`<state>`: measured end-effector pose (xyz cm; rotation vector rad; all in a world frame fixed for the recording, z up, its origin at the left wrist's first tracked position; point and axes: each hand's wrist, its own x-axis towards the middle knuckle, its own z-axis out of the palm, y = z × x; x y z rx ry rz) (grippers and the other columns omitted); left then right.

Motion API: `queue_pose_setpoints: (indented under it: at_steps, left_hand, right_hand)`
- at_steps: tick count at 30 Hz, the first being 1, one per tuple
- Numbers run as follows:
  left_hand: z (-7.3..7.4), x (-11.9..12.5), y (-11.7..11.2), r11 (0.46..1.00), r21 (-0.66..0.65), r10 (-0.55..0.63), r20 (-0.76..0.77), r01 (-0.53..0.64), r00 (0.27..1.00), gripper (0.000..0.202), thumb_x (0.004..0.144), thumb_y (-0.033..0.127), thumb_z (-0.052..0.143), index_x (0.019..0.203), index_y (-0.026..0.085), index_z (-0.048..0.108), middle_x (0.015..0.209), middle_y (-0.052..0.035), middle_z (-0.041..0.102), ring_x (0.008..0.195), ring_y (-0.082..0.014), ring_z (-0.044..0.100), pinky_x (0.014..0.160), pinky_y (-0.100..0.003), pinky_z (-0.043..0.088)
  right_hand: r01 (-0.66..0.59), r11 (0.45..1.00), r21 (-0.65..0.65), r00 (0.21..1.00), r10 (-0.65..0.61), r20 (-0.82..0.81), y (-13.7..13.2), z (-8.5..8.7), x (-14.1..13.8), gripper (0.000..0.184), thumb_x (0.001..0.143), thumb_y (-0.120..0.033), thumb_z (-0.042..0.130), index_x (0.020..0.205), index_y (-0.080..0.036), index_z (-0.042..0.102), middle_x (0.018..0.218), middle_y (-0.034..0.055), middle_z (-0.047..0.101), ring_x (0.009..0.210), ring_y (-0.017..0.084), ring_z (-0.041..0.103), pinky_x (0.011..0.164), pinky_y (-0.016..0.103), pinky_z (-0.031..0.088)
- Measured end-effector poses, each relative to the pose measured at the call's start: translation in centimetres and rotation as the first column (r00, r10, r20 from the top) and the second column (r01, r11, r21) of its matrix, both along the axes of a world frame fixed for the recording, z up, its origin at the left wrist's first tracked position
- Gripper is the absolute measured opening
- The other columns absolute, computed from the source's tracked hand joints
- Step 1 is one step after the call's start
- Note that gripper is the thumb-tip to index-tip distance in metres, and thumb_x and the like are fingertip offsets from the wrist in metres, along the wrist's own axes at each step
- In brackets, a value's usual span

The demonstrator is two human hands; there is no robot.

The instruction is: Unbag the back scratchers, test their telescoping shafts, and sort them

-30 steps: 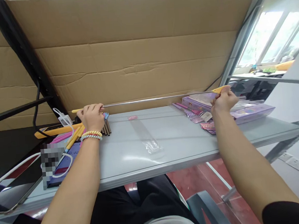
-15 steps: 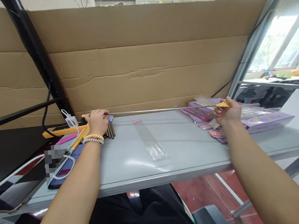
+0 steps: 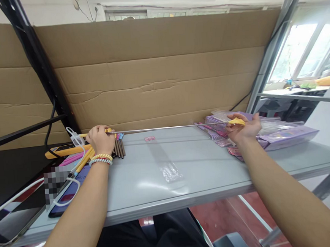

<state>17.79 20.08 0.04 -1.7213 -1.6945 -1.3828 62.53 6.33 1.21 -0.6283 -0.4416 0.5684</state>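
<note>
An extended telescopic back scratcher [image 3: 165, 128] spans the gap between my hands, a thin metal rod with a yellow handle at the left and a yellow claw-like head [image 3: 236, 122] at the right. My left hand [image 3: 100, 139] is closed round its handle end, above several short metal rods with coloured ends [image 3: 119, 148]. Palm up, my right hand [image 3: 244, 128] has its fingers apart and the thumb spread away. The yellow head lies against those fingers, not gripped. A clear plastic sleeve with a pink top [image 3: 165, 161] lies flat on the grey table [image 3: 147, 193].
Purple boxes [image 3: 290, 136] and clear packaging are heaped at the right, beside purple scratchers [image 3: 211, 133]. At the left lie a phone [image 3: 69, 194], a white cable [image 3: 77, 183] and yellow and pink sticks [image 3: 73, 158]. A cardboard panel [image 3: 161, 70] stands behind.
My right hand has loosened from a closed grip on the yellow head and turned palm up with spread fingers. It has moved slightly left. The left hand keeps its hold.
</note>
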Motion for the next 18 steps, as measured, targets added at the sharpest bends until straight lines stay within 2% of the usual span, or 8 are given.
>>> queue_pose_setpoints:
  at_steps: [4, 9, 11, 13, 18]
  left_hand:
    - [-0.4, 0.1, 0.4, 1.000, 0.023, 0.002, 0.019, -0.003, 1.000, 0.028, 0.075, 0.041, 0.055, 0.088, 0.018, 0.064, 0.116, -0.0142, 0.055, 0.115, -0.0311, 0.044, 0.098, -0.045, 0.027]
    - [-0.4, 0.4, 0.3, 1.000, -0.002, 0.007, 0.018, -0.007, 1.000, 0.028, 0.079, 0.037, 0.050, 0.093, 0.016, 0.061, 0.112, -0.0157, 0.057, 0.114, -0.0317, 0.044, 0.099, -0.046, 0.026]
    - [-0.2, 0.5, 0.1, 1.000, -0.013, 0.024, 0.018, -0.023, 1.000, 0.027, 0.078, 0.036, 0.050, 0.093, 0.015, 0.059, 0.107, -0.0163, 0.058, 0.112, -0.0325, 0.045, 0.097, -0.046, 0.027]
    - [0.1, 0.7, -0.2, 0.999, -0.040, 0.023, 0.031, -0.022, 0.999, 0.025, 0.075, 0.033, 0.052, 0.092, 0.016, 0.057, 0.100, -0.0146, 0.060, 0.106, -0.0323, 0.048, 0.094, -0.046, 0.029]
    - [0.7, 0.8, -0.3, 0.991, -0.107, -0.068, 0.077, 0.076, 0.995, 0.019, 0.063, 0.022, 0.056, 0.082, 0.020, 0.055, 0.078, -0.0048, 0.061, 0.085, -0.0255, 0.056, 0.088, -0.041, 0.033]
  right_hand:
    - [-0.056, 0.996, 0.073, 0.997, 0.059, -0.044, -0.5, 0.2, -0.3, 0.065, 0.083, -0.063, 0.014, 0.065, -0.018, 0.058, 0.071, 0.0122, 0.062, 0.044, 0.016, 0.050, 0.032, 0.026, 0.025]
    - [-0.075, 0.992, 0.097, 0.995, 0.082, -0.063, -0.4, 0.0, 0.0, 0.061, 0.084, -0.061, 0.014, 0.066, -0.019, 0.056, 0.073, 0.0102, 0.062, 0.043, 0.015, 0.048, 0.031, 0.026, 0.025]
    - [-0.066, 0.994, 0.084, 0.995, 0.072, -0.073, -0.3, -0.1, 0.2, 0.055, 0.085, -0.055, 0.017, 0.066, -0.019, 0.055, 0.072, 0.0091, 0.062, 0.042, 0.015, 0.047, 0.031, 0.025, 0.024]
    - [-0.053, 0.996, 0.071, 0.996, 0.057, -0.066, -0.2, -0.2, 0.3, 0.044, 0.084, -0.044, 0.022, 0.068, -0.019, 0.054, 0.073, 0.0088, 0.062, 0.042, 0.014, 0.046, 0.031, 0.025, 0.022]
    - [-0.007, 1.000, 0.017, 0.999, 0.008, -0.050, -0.2, -0.3, 0.4, 0.020, 0.073, -0.023, 0.033, 0.069, -0.020, 0.052, 0.078, 0.0092, 0.062, 0.048, 0.013, 0.049, 0.035, 0.024, 0.025]
